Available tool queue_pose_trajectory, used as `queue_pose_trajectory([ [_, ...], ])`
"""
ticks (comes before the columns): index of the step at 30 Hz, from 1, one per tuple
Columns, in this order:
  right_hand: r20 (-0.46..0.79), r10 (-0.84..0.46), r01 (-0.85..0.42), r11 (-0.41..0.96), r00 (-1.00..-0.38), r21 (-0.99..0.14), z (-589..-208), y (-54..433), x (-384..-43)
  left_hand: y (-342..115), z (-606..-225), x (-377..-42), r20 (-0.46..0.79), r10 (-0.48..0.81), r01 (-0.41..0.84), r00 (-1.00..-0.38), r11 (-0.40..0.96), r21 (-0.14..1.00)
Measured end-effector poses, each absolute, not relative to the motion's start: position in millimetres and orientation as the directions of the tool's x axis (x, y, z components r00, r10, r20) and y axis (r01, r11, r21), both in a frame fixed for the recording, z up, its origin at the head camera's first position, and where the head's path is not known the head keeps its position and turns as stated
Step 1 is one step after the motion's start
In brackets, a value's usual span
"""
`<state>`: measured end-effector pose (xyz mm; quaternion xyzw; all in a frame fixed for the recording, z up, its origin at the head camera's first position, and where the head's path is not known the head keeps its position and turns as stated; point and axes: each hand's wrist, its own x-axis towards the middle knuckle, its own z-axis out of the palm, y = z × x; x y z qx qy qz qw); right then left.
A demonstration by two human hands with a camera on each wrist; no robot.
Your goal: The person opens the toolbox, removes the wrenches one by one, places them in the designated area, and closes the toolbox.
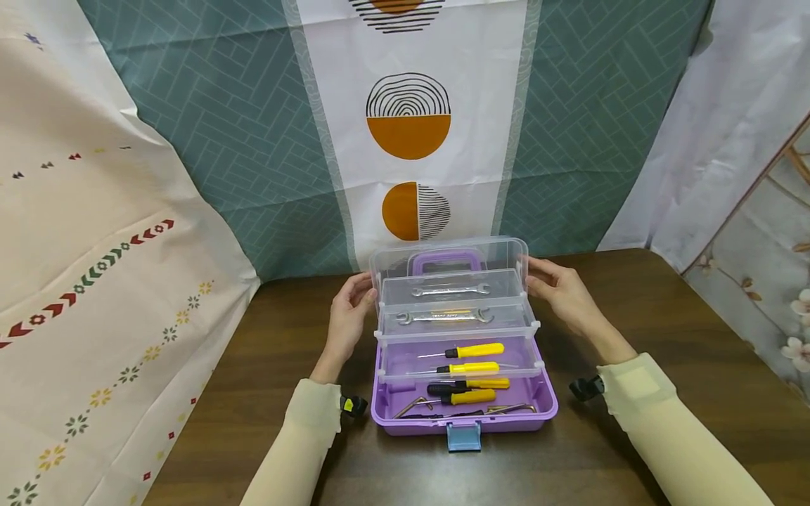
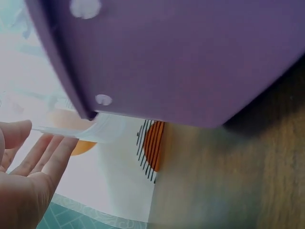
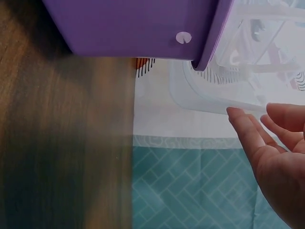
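Note:
A purple toolbox (image 1: 550,409) stands wide on the table, its clear lid (image 1: 506,246) tipped back and its stepped clear trays (image 1: 392,288) raised. My left hand (image 1: 346,316) holds the lid's left edge, thumb in front and fingers behind. On the opposite edge, my right hand (image 1: 562,292) grips the lid the same way, fingertips at the rim. One small wrench (image 1: 451,289) lies in the upper tray, a larger wrench (image 1: 436,318) below it. Yellow-handled screwdrivers (image 1: 479,350) fill the lower tray and base, beside bent hex keys (image 1: 411,406).
A blue latch (image 1: 464,437) hangs at the box's front, and a purple carry handle (image 1: 446,256) shows through the lid. Brown wooden table (image 1: 253,422) surrounds the box. Patterned cloth (image 1: 253,140) hangs close behind; a cream cloth (image 1: 95,246) drapes at the left.

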<state>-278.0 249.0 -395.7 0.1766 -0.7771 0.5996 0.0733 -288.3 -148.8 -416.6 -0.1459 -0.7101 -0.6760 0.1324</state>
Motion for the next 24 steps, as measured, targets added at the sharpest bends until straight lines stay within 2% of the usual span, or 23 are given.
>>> queue_pose_trajectory([
  [7,0.284,-0.185,-0.333,0.352,-0.941,-0.875,-398.9,248.7,-279.0,-146.9,-420.3,-289.2,0.360,0.046,0.363,-0.932,0.094,0.927],
  [11,0.270,-0.191,-0.324,0.374,-0.944,-0.869,-399.9,248.4,-279.5,-147.5,-420.6,-287.8,0.343,0.054,0.347,-0.938,0.106,0.932],
  [24,0.235,-0.268,-0.311,0.293,-0.934,-0.904,-407.4,250.5,-282.9,-147.7,-425.1,-291.6,0.298,0.115,0.313,-0.947,0.145,0.939],
])
